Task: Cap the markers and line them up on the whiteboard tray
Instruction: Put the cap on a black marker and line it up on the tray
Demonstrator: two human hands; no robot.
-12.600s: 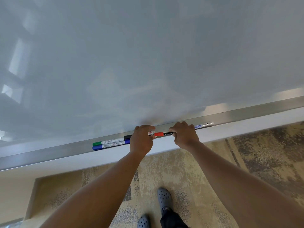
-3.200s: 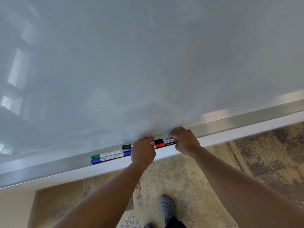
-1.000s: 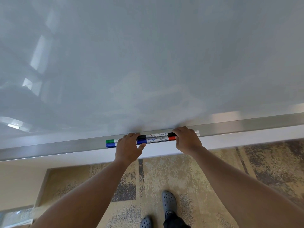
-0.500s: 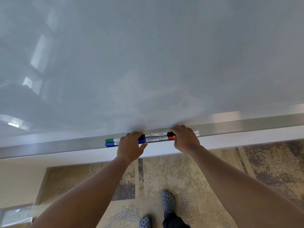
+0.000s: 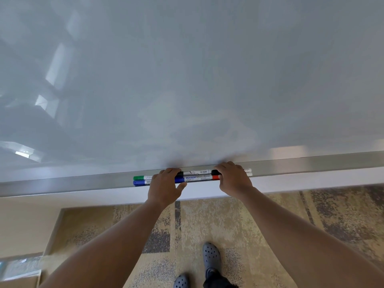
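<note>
Markers lie in two rows on the whiteboard tray | left hand fingers curled over them, thumb spread | right hand fingers curled over the red and black caps.

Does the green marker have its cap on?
Yes, capped. The green marker lies flat in the metal whiteboard tray, its green cap covering the left end, beside the left hand.
</note>
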